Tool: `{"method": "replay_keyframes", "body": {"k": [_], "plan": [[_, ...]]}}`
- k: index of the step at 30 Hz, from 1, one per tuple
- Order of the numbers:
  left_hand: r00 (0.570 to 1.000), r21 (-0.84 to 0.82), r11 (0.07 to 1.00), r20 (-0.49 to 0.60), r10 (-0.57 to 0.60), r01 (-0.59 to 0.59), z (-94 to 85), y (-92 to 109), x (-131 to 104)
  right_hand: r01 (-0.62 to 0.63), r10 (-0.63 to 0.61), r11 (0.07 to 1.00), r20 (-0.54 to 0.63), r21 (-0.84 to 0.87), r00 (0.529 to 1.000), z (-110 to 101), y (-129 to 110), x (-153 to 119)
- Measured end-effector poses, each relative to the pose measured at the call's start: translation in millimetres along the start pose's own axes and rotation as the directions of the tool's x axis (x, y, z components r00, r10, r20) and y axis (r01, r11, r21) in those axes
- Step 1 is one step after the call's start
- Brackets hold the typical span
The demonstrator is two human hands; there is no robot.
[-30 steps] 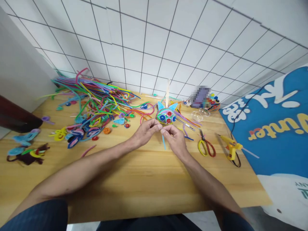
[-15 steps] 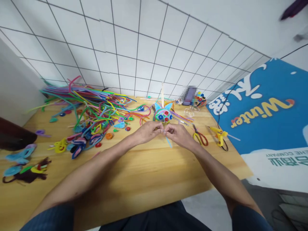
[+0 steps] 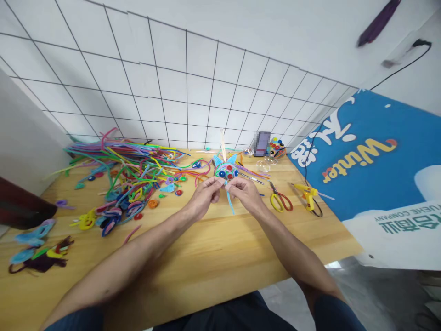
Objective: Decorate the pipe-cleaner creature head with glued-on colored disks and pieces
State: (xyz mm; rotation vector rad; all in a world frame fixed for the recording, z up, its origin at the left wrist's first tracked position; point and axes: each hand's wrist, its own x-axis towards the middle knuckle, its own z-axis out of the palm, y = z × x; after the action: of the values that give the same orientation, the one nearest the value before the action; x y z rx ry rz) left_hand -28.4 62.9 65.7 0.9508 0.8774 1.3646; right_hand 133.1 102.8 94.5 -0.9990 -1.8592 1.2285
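Near the middle of the table, my left hand (image 3: 207, 193) and my right hand (image 3: 244, 189) meet with fingertips almost touching. Between them they pinch a light blue pipe cleaner (image 3: 230, 203), whose loose end hangs down below the fingers. The pinched end is partly hidden by the thumbs and fingers. Just beyond my fingertips is a colourful round figure (image 3: 226, 171) with blue pointed ears and blue and red round pieces on its front. A pale stick (image 3: 223, 145) rises behind it.
A heap of pipe cleaners (image 3: 134, 151) spreads over the table's left, with small coiled shapes in front. Scissors (image 3: 280, 198) and a yellow glue gun (image 3: 308, 194) lie on the right. A phone (image 3: 262, 143) stands against the tiled wall. A dark red object (image 3: 24, 202) juts in from the left.
The camera view has shifted, bringing more of the right wall into sight. My hands stay together at the blue pipe cleaner, and my left fingers have shifted their pinch slightly.
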Motion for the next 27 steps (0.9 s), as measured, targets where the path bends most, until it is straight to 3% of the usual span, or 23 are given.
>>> {"method": "replay_keyframes", "body": {"k": [3,6,10,12,15,18,22,24,27], "plan": [[0.99,0.2,0.979,0.138,0.002,-0.029,-9.2,13.6,5.7,0.02,-0.013,0.997,0.082,-0.078,0.997,-13.7,-3.4,0.9],[0.969,0.441,0.886,0.244,0.033,-0.141,-11.6,28.7,9.8,0.074,-0.055,0.985,0.123,-0.154,0.991,-24.6,-6.0,-1.2],[0.963,0.582,0.786,0.262,0.065,-0.211,-4.0,38.4,12.0,0.118,-0.095,0.973,0.123,-0.199,0.988,-32.5,-7.3,-3.3],[0.968,0.588,0.776,0.225,0.113,-0.228,1.1,38.1,12.5,0.131,-0.114,0.974,0.1,-0.184,0.988,-34.7,-7.0,-2.7],[0.982,0.518,0.835,0.114,0.151,-0.189,10.5,32.0,13.0,0.146,-0.14,0.98,0.049,-0.139,0.989,-34.9,-6.5,-0.1],[0.987,0.346,0.929,-0.045,0.157,-0.132,25.0,20.2,14.0,0.147,-0.149,0.985,-0.018,-0.095,0.989,-30.4,-6.4,4.1],[0.964,0.082,0.981,-0.188,0.189,-0.177,42.7,6.5,18.1,0.154,-0.154,0.988,-0.089,-0.002,0.984,-25.4,-5.8,11.1],[0.97,0.087,0.982,-0.166,0.18,-0.167,41.8,6.6,20.8,0.13,-0.131,0.991,-0.083,-0.019,0.988,-28.0,-5.4,14.1],[0.988,0.29,0.946,-0.015,0.157,-0.146,26.5,15.6,24.5,0.112,-0.113,0.989,-0.008,-0.093,0.994,-37.6,-4.2,16.7]]}}
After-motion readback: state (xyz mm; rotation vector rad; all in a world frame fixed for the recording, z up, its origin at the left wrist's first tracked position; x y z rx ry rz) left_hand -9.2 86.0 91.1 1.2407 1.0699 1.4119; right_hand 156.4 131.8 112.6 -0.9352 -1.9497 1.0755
